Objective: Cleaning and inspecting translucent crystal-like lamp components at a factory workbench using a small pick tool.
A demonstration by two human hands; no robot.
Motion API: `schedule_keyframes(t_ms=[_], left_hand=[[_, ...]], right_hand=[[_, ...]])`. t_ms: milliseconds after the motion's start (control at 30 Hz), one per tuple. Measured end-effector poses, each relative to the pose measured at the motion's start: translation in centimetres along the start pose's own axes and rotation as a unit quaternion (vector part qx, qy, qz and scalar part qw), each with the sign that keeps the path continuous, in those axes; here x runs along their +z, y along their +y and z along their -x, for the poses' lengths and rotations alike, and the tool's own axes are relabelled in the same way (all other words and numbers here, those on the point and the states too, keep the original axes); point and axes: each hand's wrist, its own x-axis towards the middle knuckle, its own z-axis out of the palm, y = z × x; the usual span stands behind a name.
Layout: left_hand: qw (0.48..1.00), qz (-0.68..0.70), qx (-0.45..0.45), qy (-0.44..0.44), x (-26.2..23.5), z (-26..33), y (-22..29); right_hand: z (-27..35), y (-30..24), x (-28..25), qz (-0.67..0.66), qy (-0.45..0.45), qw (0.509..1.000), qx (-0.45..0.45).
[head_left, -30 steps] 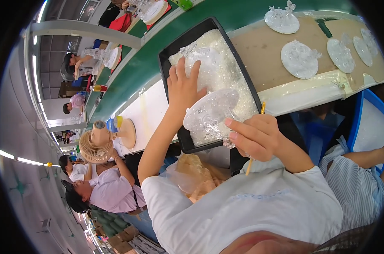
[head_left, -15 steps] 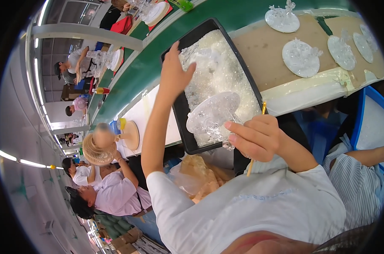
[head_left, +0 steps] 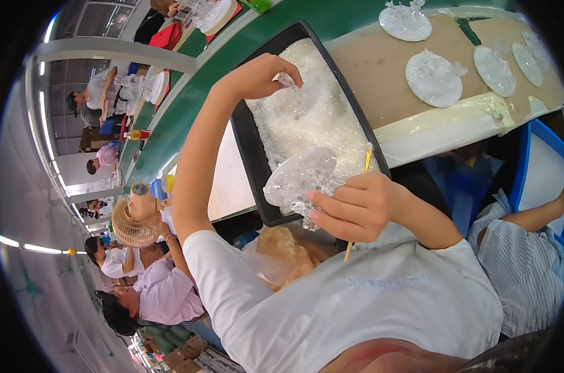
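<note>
My left hand [head_left: 263, 78] is over the far part of a black tray [head_left: 269, 208]. Its fingers are closed on a small clear piece [head_left: 286, 79] whose exact kind I cannot make out. White glittering flakes [head_left: 338, 118] fill the tray. Above the tray's near end, my right hand [head_left: 359, 205] grips a clear plastic ornament on a round, flake-coated base [head_left: 300, 177], tilted with the base toward the tray. A thin brush [head_left: 368, 158] with a yellow band also runs through the right hand's fingers, standing nearly upright.
Several similar clear ornaments on round white bases [head_left: 434, 84] stand on brown cardboard [head_left: 372, 78] at the right. Crumpled plastic [head_left: 279, 258] lies below the tray. A fan [head_left: 137, 217] is at left, near other people; a co-worker's arm [head_left: 537, 214] shows beside a blue-rimmed bin [head_left: 521, 168].
My left hand, earlier spread at the tray's left edge, has moved over the flakes and closed on a clear piece. The right hand with ornament and brush has shifted slightly left.
</note>
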Motion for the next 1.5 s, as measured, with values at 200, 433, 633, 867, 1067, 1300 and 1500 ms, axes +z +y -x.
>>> schedule_keyframes(t_ms=[200, 433, 633, 867, 1067, 1300, 1500], left_hand=[[0.945, 0.046, -0.16, 0.283, 4.7, 3.5, 5.4], [0.888, -0.037, -0.278, 0.365, 7.2, 0.4, 7.6], [0.924, 0.014, -0.237, 0.299, 6.9, 1.8, 5.2], [0.853, -0.012, -0.204, 0.48, 7.4, 5.5, 6.8], [0.78, 0.23, -0.413, 0.41, 8.2, 7.6, 11.6], [0.739, 0.213, -0.424, 0.478, 8.6, 9.8, 12.9], [0.737, 0.279, -0.315, 0.529, 10.2, 9.9, 13.5]], right_hand=[[-0.2, 0.3, -0.7, 0.028, 0.002, 1.0, 0.002], [0.3, -0.1, 0.1, -0.01, 0.015, 1.0, -0.016], [0.2, 0.2, 0.0, -0.003, 0.009, 1.0, 0.011], [-1.0, 1.9, -0.1, 0.041, -0.002, 0.989, 0.139], [-1.4, 1.7, -0.1, 0.041, -0.001, 0.994, 0.105], [-1.2, 1.2, -0.1, 0.056, -0.042, 0.992, 0.102], [-1.2, 1.2, -0.1, 0.08, -0.048, 0.991, 0.094]])
